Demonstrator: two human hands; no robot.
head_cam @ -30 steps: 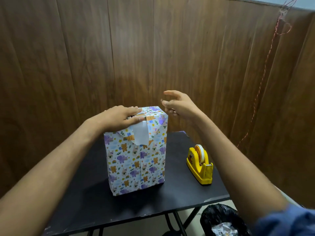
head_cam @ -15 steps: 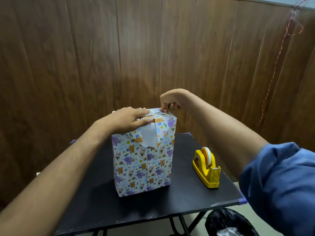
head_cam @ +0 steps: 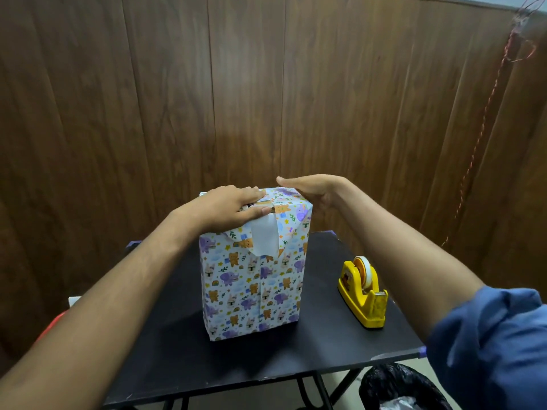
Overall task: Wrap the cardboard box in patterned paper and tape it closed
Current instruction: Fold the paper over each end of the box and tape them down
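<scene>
Right hand (head_cam: 313, 190) has opened from its pinch at the far top corner, fingers now straight along the box's right top edge.
Left hand (head_cam: 231, 210): flat, pressing folded paper on top of wrapped box (head_cam: 254, 279), upright mid-tabletop (head_cam: 165, 335); white flap (head_cam: 265, 238) hangs below; yellow tape dispenser (head_cam: 364, 294) right.

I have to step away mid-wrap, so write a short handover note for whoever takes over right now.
Left hand: lies flat on the top left of the upright box wrapped in animal-patterned paper, pressing the folds down.
Right hand: open, fingers straight against the top right edge.
The box stands on the black folding table; the yellow tape dispenser sits to its right.
Done: sides wrapped, top folded.
Left: a white-backed flap hangs loose at the front top; tape it closed.
</scene>
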